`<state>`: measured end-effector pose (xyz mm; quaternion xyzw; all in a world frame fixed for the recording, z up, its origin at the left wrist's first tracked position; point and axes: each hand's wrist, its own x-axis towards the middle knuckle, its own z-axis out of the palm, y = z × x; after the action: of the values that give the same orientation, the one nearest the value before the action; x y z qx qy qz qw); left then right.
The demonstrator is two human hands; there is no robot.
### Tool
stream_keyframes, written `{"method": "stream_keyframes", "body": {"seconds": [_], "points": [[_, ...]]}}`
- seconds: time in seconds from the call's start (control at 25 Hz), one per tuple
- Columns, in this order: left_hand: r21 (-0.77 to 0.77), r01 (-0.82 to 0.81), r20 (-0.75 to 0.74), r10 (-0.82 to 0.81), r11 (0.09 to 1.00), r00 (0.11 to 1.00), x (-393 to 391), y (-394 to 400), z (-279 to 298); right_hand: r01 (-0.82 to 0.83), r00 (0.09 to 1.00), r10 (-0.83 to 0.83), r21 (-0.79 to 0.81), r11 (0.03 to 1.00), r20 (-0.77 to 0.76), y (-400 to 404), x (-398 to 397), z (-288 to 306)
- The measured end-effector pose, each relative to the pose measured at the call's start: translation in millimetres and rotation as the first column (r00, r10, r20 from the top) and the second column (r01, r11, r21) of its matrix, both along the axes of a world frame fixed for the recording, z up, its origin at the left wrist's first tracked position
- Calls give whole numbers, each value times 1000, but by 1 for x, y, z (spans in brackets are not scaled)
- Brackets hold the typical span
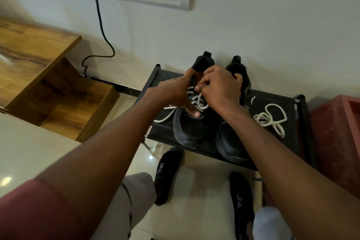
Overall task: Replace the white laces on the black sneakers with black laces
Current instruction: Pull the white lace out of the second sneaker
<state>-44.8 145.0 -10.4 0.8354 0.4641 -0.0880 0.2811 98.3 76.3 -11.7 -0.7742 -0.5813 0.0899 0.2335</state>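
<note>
Two black sneakers stood side by side on a low black rack (276, 101) against the wall, toes toward the person. The left sneaker (191, 132) was beside the right sneaker (231, 148), touching it. The left hand (173, 91) gripped the left sneaker: fingers curled over its collar, thumb pressed on the vamp below the lacing. The right hand (220, 88) was bent over the same sneaker's tongue, its fingers pinching the white lace (198, 101) that was still partly threaded there; one end of that lace trailed off the sneaker's left side onto the rack. A second white lace (270, 117) lay loose in a coil on the rack, just right of the right sneaker. In front of the rack, the person's feet in black socks (241, 204) rested on the tiled floor.
</note>
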Motion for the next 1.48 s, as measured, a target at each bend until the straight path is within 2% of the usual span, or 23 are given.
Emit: {"method": "stream_keyframes", "body": {"seconds": [0.08,0.12,0.2,0.28,0.32,0.36,0.44,0.48,0.52,0.6,0.72,0.8,0.84,0.92,0.96,1.0,1.04,1.12,1.2,1.24,1.32,1.36,1.48], "points": [[11,-18,-6,18,1000,1000,-1,-1,0,194,964,-145,218,957,-222,0,-1,12],[13,-20,-8,20,1000,1000,-2,-2,1,304,904,-160,333,893,-396,2,4,22],[3,-9,0,9,1000,1000,-2,-1,0,481,674,-23,415,772,-738,4,16,43],[-11,-16,15,16,1000,1000,-2,-1,1,515,387,116,319,796,-915,2,19,53],[-25,-18,23,19,1000,1000,-2,0,1,446,368,109,278,851,-924,0,18,53],[-36,-19,25,20,999,999,-2,0,2,335,489,51,241,911,-871,-2,17,49],[-41,-25,20,26,999,999,-2,-1,3,43,879,3,86,995,-477,-3,13,30],[-41,-26,22,26,999,999,-2,-1,4,-79,973,71,-29,996,-218,-3,11,21],[-41,-23,22,24,999,999,-1,-1,4,-142,990,140,-131,981,-24,-4,9,16],[-37,-12,25,13,999,1000,0,-1,2,-152,978,175,-188,970,111,-4,7,10],[-51,-22,32,24,998,999,0,1,0,-40,999,40,-8,999,17,-6,-5,2],[-43,-34,43,36,999,998,-2,2,-3,174,961,-131,163,971,-245,2,0,11],[-34,-37,44,39,999,998,-3,1,-3,311,873,-168,258,915,-457,9,9,25],[-25,-31,42,32,999,999,-4,4,-4,515,607,23,415,750,-794,20,42,61],[-28,-20,45,21,999,999,-4,5,-5,553,512,112,427,716,-851,18,57,73],[-28,-2,45,4,1000,999,-4,5,-5,546,479,134,415,728,-867,12,66,78],[-22,18,44,-17,1000,999,-2,6,-5,511,511,88,384,769,-855,4,69,77],[23,72,22,-72,997,997,1,8,-4,393,672,-55,293,871,-739,-8,64,58],[154,151,-37,-147,976,988,2,8,0,231,895,-159,130,964,-418,-15,61,40],[234,190,-74,-177,953,981,1,5,5,169,962,-161,17,986,-223,-18,61,35],[344,231,-106,-207,910,973,0,1,11,113,990,-95,-183,977,106,-24,60,31],[357,232,-92,-214,905,973,0,0,11,89,975,-45,-197,976,216,-29,57,30],[251,213,15,-224,944,974,-2,-1,9,-152,940,167,-70,986,297,-37,37,25]]}}
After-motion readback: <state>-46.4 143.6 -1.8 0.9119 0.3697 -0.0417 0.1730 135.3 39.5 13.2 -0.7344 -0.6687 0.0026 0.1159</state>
